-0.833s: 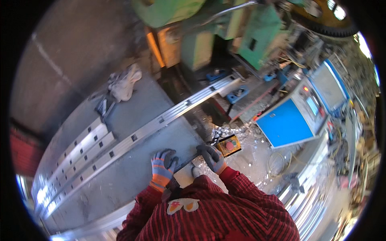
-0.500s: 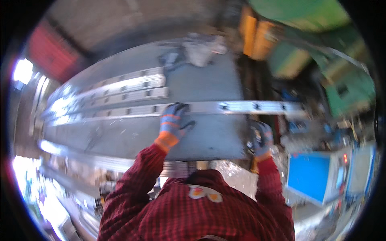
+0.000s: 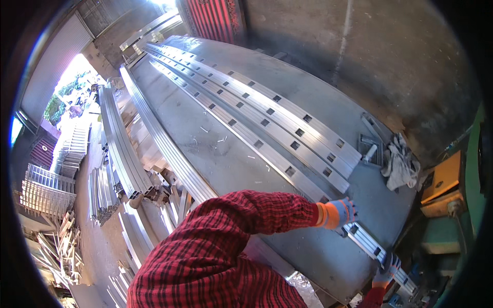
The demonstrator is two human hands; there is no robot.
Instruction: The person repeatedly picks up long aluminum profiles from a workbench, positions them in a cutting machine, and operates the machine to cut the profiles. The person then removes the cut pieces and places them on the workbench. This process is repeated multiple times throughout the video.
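- My left hand [image 3: 343, 213], in a grey-and-blue knit glove with an orange cuff, lies on top of the long silver aluminium rail with square punched holes [image 3: 257, 145]. Its fingers seem draped over the rail's edge, but I cannot tell whether they are clamped or merely resting.
- My right hand [image 3: 386, 268], in the same kind of glove, is near the rail's end, low at the table corner. Its fingers look curled on the metal, though it is too small for me to be sure.
- The rail lies diagonally along the grey steel worktable [image 3: 226, 169], beside two similar punched rails [image 3: 287, 120], with its near end past the table edge by the green and yellow machine [image 3: 447, 205].
- Both my hands sit at one end, so I judge the far length could swing and knock the neighbouring rails.
- The punched holes and cut end may have sharp edges; a slipping glove could snag.
- Metal chips [image 3: 218, 139] scattered on the table could scratch the rail if it drags.
- The crumpled grey rag [image 3: 401, 163] lies near enough to catch.
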